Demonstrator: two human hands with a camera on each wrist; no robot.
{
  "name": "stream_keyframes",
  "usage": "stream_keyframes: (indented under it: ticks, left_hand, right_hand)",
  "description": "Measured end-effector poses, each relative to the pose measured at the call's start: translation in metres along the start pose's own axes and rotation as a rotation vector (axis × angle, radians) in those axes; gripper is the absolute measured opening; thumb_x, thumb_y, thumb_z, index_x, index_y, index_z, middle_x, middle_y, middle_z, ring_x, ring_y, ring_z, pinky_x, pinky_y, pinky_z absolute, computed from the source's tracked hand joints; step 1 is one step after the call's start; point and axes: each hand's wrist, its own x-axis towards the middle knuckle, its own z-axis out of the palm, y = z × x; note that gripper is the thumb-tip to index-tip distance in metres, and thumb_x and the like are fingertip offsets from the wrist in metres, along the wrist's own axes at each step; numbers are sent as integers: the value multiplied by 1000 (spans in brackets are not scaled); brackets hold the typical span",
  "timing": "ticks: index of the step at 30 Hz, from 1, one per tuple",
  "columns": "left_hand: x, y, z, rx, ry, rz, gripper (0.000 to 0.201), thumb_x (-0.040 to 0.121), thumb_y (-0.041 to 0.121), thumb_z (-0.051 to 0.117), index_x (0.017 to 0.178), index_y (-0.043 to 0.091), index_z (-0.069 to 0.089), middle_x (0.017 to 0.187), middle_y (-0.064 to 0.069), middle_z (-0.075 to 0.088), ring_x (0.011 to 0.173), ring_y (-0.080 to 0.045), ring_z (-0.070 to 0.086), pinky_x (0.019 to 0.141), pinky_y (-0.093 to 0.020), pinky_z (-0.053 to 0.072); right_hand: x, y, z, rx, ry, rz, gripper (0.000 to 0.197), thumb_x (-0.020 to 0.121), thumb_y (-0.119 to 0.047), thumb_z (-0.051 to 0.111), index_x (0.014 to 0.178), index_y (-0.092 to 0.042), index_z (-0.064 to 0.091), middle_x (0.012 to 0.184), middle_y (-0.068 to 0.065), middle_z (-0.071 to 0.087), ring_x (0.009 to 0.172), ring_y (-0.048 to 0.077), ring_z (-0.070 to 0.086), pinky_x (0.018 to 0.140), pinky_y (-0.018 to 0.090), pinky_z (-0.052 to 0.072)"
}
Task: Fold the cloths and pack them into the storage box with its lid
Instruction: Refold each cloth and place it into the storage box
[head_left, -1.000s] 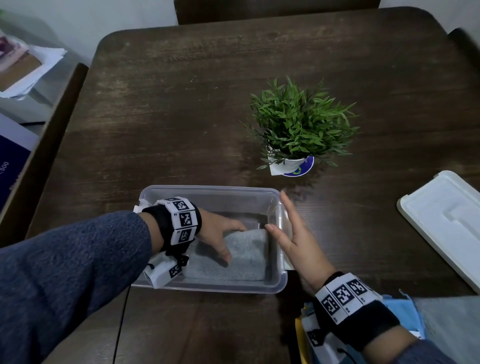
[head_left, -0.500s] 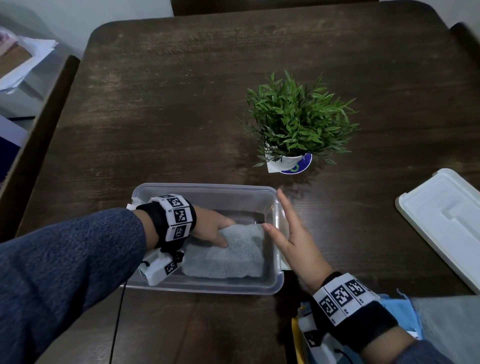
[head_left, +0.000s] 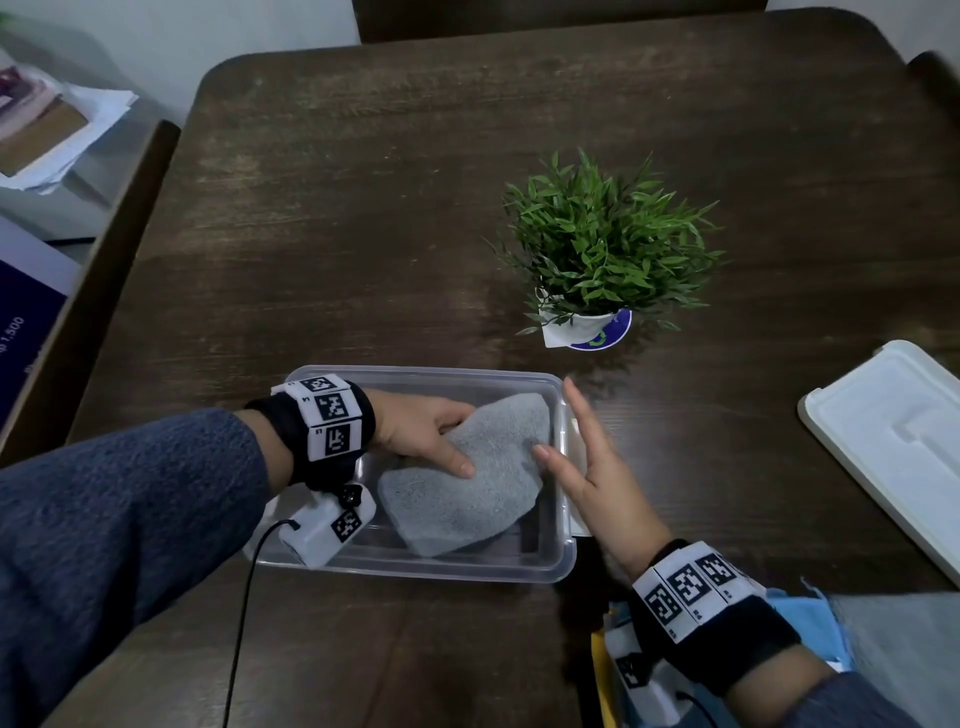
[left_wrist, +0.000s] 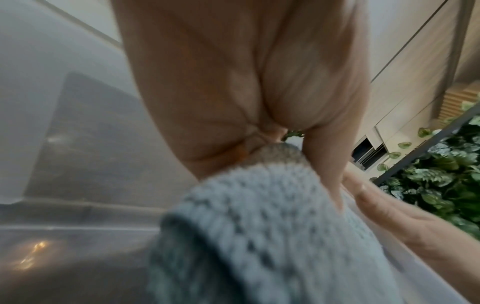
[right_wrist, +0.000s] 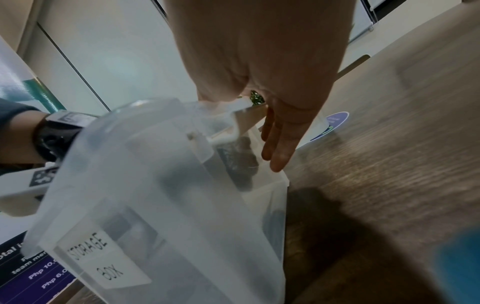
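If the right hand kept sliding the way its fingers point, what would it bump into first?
Probably the little potted plant. The right hand lies flat along the storage box end wall, fingers pointing up the table toward the pot. Depth is unclear, so it might slip just past its left side.

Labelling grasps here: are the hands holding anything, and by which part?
The left hand grips the folded grey terry cloth by its far-left edge, over the clear plastic storage box. The right hand holds nothing, its straight fingers at the box's right rim.
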Motion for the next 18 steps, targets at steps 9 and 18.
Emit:
stream_keyframes:
  ticks: [9,18]
  left_hand:
    - [-37,9,2,-97,84,214,90,82,-10,66,142,35,16,129,-15,56,113,-26,62,86,-40,57]
    - [-68,15,11,-152,238,410,69,90,5,62,144,39,36,137,7,47,116,-10,58,86,-28,54]
  right_hand:
    - [-2,-14,-5,-203,47,-42,77,77,-59,54,146,-50,20,146,-3,28,134,5,29,107,21,25]
    - [-14,-44,-12,-124,13,-131,87,78,-68,59,148,-45,13,145,-21,34,135,-9,29,108,19,28]
